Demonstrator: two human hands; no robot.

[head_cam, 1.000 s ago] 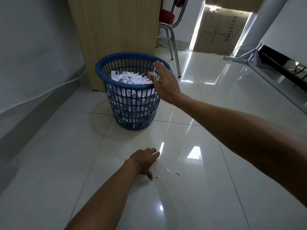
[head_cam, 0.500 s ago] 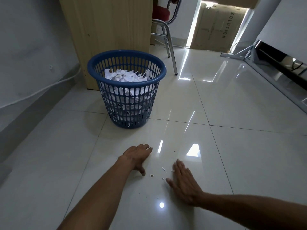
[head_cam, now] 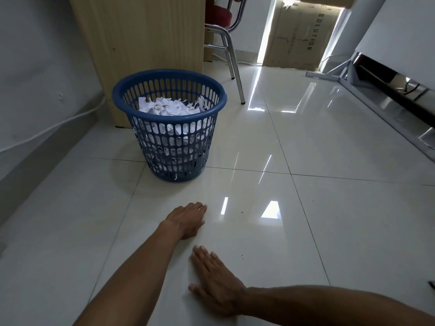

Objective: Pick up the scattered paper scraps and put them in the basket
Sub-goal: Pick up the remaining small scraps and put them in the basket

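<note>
Glossy tile (head_cam: 329, 231) bears flat right hand (head_cam: 216, 281) and curled left hand (head_cam: 186, 220), its palm hidden.

left arm (head_cam: 131, 278): bare, enters at bottom left, runs up and right, nearly straight, forearm top facing camera.
left hand (head_cam: 186, 221): palm down, back of hand up, fingers together and lightly bent, tips pointing up-right; thumb tucked on the near side. What's under the palm: can't tell.
right arm (head_cam: 329, 302): bare, enters from lower right edge, runs left, almost level across the frame.
right hand (head_cam: 217, 284): palm down, laid flat, fingers straight and slightly fanned, pointing up-left; thumb stuck out to the left.
spacing: right hand sits nearer the camera, just below and right of the left hand; apart, not touching.
</note>
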